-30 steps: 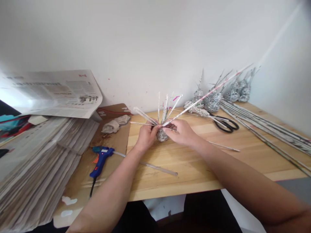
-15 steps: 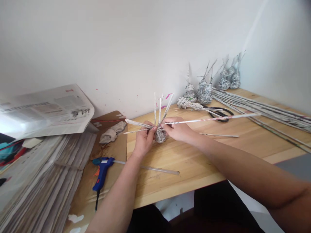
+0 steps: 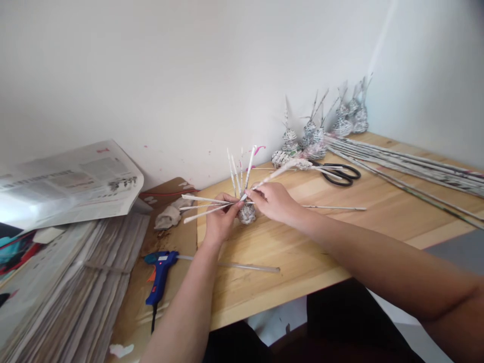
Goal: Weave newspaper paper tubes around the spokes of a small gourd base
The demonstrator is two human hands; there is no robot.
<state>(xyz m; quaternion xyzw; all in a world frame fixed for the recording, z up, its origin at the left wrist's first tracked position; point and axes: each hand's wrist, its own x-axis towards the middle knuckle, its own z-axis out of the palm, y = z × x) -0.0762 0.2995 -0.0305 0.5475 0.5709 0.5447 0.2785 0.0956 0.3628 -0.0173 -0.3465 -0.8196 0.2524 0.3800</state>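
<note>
A small woven newspaper ball [image 3: 247, 214] sits between my hands just above or on the wooden table; I cannot tell which. Several rolled paper sticks [image 3: 250, 169] fan out of its top, some upright, others pointing left. My left hand [image 3: 220, 218] is closed on the ball's left side, thumb pressed at the rim where the sticks come out. Closed in a pinch, my right hand [image 3: 273, 200] grips a long rolled paper strip [image 3: 282, 170] at the ball's top. That strip slants up to the right, its far part blurred.
Black-handled scissors [image 3: 338, 174], long paper rolls [image 3: 408, 169] and several woven gourd shapes [image 3: 291, 141] lie toward the back right. At left are a blue glue gun [image 3: 161, 277] with a glue stick, cardboard [image 3: 136, 302], a cloth [image 3: 170, 216] and stacked newspapers [image 3: 86, 272].
The strip in my right hand has swung from nearly level to a steeper upward slant. More sticks now point left over my left hand, so the ball appears turned.
</note>
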